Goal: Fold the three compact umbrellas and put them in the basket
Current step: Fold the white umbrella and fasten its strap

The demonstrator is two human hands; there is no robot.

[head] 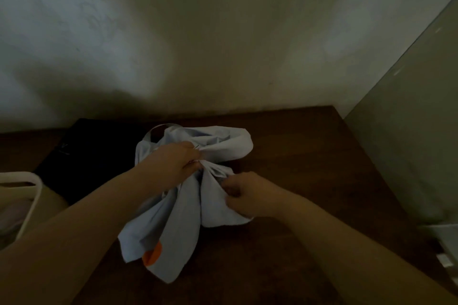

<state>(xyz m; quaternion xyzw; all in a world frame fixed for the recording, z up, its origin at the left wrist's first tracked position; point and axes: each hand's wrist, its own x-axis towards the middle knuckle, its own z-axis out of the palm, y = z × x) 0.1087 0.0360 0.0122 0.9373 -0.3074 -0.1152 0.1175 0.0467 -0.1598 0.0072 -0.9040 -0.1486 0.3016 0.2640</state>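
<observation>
At the desk's left edge stands the basket (34, 195), pale with a white rim, only partly in view. Just beyond it, toward the back left of the desk (309, 168), lies a dark, flat thing (94, 156) too dim to identify. Over the middle of the desk is the light blue umbrella (178, 205), its canopy loose and bunched, with an orange patch showing near its lower end toward the front edge. The left hand (173, 163) reaches in from the near left, its fingers curled round the gathered fabric near the umbrella's middle. The right hand (245, 195) comes in from the near right and pinches a fold of the same fabric just beside the left hand. A plain wall (223, 32) rises behind the desk's back edge, and a pale upright panel (409, 143) stands along its right edge.
</observation>
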